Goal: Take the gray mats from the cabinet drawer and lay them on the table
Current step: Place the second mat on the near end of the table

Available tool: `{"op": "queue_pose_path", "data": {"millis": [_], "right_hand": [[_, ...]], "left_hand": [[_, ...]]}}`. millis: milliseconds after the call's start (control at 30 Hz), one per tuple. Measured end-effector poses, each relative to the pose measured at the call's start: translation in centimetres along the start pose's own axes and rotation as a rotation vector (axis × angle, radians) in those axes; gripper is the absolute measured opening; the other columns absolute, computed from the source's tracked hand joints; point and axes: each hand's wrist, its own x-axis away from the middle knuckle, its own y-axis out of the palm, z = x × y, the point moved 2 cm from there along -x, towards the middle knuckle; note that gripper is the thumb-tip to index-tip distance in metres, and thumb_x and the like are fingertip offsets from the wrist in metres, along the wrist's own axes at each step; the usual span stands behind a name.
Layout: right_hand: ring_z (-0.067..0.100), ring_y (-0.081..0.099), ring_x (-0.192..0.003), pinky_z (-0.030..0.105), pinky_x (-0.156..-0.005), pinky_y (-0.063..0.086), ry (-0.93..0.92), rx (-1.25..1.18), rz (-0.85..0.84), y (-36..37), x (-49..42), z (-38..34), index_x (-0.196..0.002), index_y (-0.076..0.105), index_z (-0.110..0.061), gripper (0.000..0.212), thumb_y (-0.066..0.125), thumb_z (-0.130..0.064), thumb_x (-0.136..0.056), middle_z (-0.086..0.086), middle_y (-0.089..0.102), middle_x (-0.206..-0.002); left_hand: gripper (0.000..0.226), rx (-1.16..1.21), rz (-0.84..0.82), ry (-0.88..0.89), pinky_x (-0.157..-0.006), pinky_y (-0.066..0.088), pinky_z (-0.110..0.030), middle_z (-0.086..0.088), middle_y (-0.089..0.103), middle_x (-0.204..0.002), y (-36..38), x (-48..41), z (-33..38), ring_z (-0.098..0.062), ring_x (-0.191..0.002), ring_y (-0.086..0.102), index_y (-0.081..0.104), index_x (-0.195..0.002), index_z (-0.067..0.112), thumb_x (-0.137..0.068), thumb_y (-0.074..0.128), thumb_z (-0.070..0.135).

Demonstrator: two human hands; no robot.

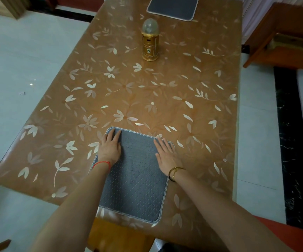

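A gray quilted mat (136, 179) with pale stitched edging lies flat at the near edge of the table (147, 91), which has a brown floral cover. My left hand (110, 146) rests flat on the mat's far left corner with straight fingers. Flat on the far right corner lies my right hand (166, 155), fingers spread. A second gray mat (173, 7) lies at the far end of the table, partly cut off by the frame. At the right stands a wooden cabinet (281, 40) whose drawer (292, 42) is pulled open.
A gold lantern with a clear dome (150, 42) stands upright in the far middle of the table. An orange chair seat (116, 235) sits below the table's near edge. Pale tiled floor lies to the left, and a black strip (290, 142) runs along the right.
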Motion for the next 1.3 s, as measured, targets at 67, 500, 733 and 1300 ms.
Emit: {"op": "queue_pose_path", "data": {"millis": [67, 500, 733, 1300], "right_hand": [[0.015, -0.008, -0.150, 0.033, -0.120, -0.006, 0.011, -0.001, 0.009, -0.1, 0.4, 0.5, -0.154, -0.003, -0.020, 0.055, 0.013, -0.033, -0.103, -0.003, -0.006, -0.163], [0.024, -0.010, -0.148, 0.042, -0.120, -0.003, -0.028, 0.071, -0.007, 2.4, 8.2, -1.5, -0.150, -0.011, -0.008, 0.085, 0.013, -0.061, -0.088, 0.006, -0.014, -0.159], [0.028, 0.005, -0.148, 0.041, -0.116, 0.003, -0.003, 0.075, 0.001, 5.2, 10.3, -2.7, -0.145, -0.020, -0.006, 0.107, 0.045, -0.066, -0.085, 0.016, -0.002, -0.159], [0.032, 0.031, -0.142, 0.045, -0.118, 0.024, -0.106, 0.049, -0.045, 7.6, 15.9, -3.9, -0.148, 0.000, -0.002, 0.122, 0.068, -0.064, -0.069, 0.019, 0.032, -0.152]], "left_hand": [[0.059, 0.097, 0.012, -0.074, -0.123, 0.016, -0.045, -0.013, 0.017, -0.164, -0.1, -0.2, 0.0, -0.037, -0.150, 0.014, 0.020, -0.155, 0.005, -0.101, 0.038, 0.017], [0.068, 0.041, 0.058, -0.034, -0.122, -0.002, -0.036, -0.008, -0.002, -0.166, 1.7, 10.8, -2.7, -0.027, -0.154, -0.002, 0.008, -0.158, 0.010, -0.102, 0.041, 0.032], [0.067, -0.066, -0.048, -0.265, -0.125, 0.007, -0.045, -0.003, -0.010, -0.166, 4.1, 15.4, -4.2, -0.026, -0.154, -0.008, -0.005, -0.157, 0.016, -0.105, 0.032, 0.033], [0.069, 0.042, -0.017, -0.355, -0.123, 0.014, -0.044, -0.010, -0.008, -0.166, 7.0, 22.8, -4.2, -0.029, -0.154, -0.005, -0.003, -0.157, 0.009, -0.104, 0.031, 0.037]]}}
